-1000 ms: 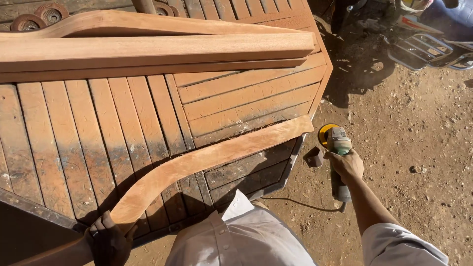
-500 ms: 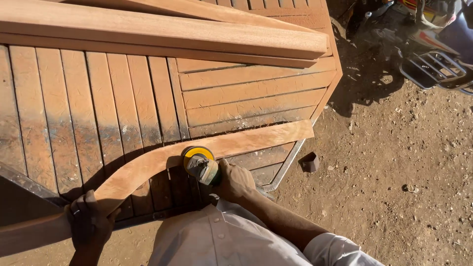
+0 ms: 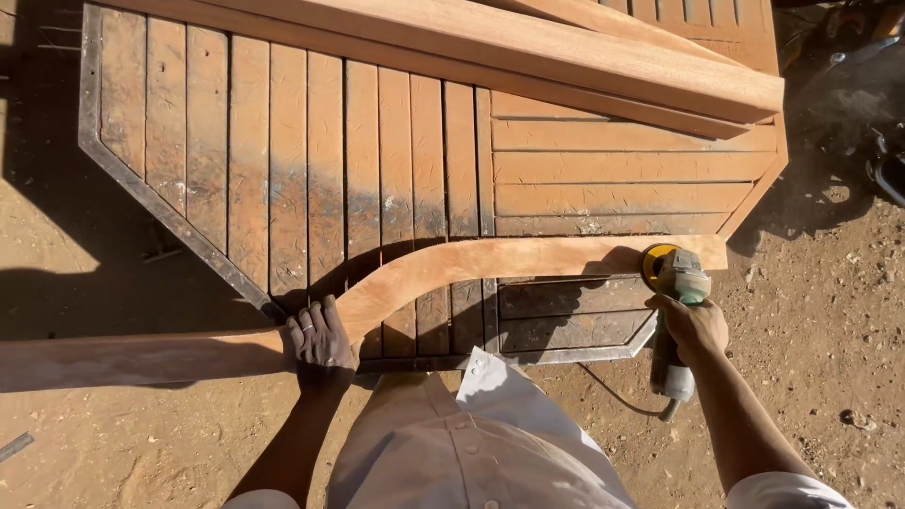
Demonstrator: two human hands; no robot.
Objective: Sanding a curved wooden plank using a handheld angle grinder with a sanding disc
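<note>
With the left hand (image 3: 320,341) only pressing flat on the curved plank (image 3: 443,267), the angle grinder (image 3: 675,311) clenched in the right hand (image 3: 696,325) could have kicked and shifted it.

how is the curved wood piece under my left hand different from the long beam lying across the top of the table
The curved piece bends in an arc; the long beam runs straight. The curved piece is thin and flat, the beam thicker and squared. My left hand presses the curved piece; nothing touches the beam. Both are bare reddish wood.
</note>
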